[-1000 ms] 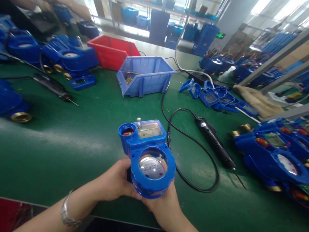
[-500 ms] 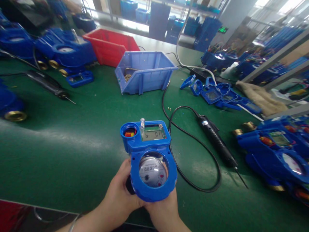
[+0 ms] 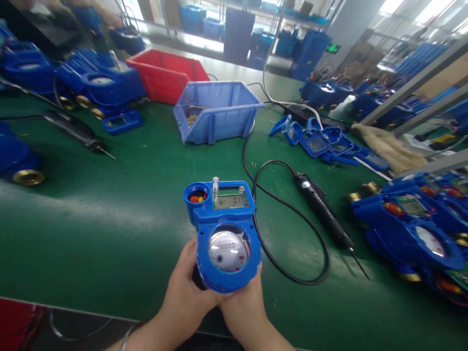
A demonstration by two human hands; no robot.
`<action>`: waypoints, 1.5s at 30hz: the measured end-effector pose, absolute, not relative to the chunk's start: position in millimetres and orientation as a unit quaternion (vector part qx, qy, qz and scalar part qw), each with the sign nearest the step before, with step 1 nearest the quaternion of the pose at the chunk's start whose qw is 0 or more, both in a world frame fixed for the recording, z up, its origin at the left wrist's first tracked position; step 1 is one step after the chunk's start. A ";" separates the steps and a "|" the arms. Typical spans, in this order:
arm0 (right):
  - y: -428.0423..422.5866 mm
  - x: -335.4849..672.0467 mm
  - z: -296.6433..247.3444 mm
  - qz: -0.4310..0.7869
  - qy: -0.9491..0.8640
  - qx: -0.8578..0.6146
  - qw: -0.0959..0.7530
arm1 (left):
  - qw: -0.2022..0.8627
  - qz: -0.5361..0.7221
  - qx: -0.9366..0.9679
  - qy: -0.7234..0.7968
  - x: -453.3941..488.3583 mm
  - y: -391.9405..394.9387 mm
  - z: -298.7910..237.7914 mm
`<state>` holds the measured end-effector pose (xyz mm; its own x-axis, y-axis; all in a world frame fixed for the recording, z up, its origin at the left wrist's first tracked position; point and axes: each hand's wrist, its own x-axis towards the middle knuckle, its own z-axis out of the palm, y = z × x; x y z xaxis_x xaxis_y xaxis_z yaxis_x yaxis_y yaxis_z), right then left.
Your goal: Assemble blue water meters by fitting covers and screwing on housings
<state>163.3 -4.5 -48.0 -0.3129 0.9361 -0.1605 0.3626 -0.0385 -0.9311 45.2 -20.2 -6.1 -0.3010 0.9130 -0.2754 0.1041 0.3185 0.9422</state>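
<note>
Head view: left hand (image 3: 185, 287) and right hand (image 3: 244, 302) curled around the lower body of a blue water meter (image 3: 225, 217), close together at its base, both gripping; most fingertips hidden beneath, so impossible to tell how far spread. Meter held over the near side of the green benchtop (image 3: 127, 234), face tilted toward the camera.

Already in place, by the look of it: round dial (image 3: 227, 253) inside its blue ring, and LCD (image 3: 229, 201) with characters showing. Seemingly left undone: battery well (image 3: 196, 197) uncapped, red and yellow visible inside; no window cover over the LCD, clear stem (image 3: 215, 184) standing bare beside it; small dark holes beside the ring, apparently without screws.

Just beyond, to the right, a corded electric screwdriver (image 3: 323, 209) lying unheld, loose brass screws (image 3: 253, 165) near its cable. Farther out, blue window covers (image 3: 316, 144) in a heap, a light-blue bin (image 3: 230, 124) with small brass-coloured pieces inside, and more open meters (image 3: 405, 229) at far right.
</note>
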 end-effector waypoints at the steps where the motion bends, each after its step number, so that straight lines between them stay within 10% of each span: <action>1: -0.7 166.4 -38.3 0.509 -0.635 -0.512 0.275 | 0.467 0.445 0.376 0.665 42.1 -20.0 -5.3; 21: 44.1 183.0 52.6 0.455 -0.682 -0.524 0.232 | 0.759 0.538 0.105 0.351 15.0 26.6 4.9; 45: 72.1 211.9 -8.2 0.773 -0.141 -0.411 0.463 | 0.438 0.520 0.488 0.548 72.5 13.3 16.1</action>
<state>211.9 72.1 -8.2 -0.2341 0.8306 -0.5052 -0.5992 -0.5325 -0.5978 72.5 13.3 16.1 -0.1404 0.9897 0.0273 0.0783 -0.0164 0.9968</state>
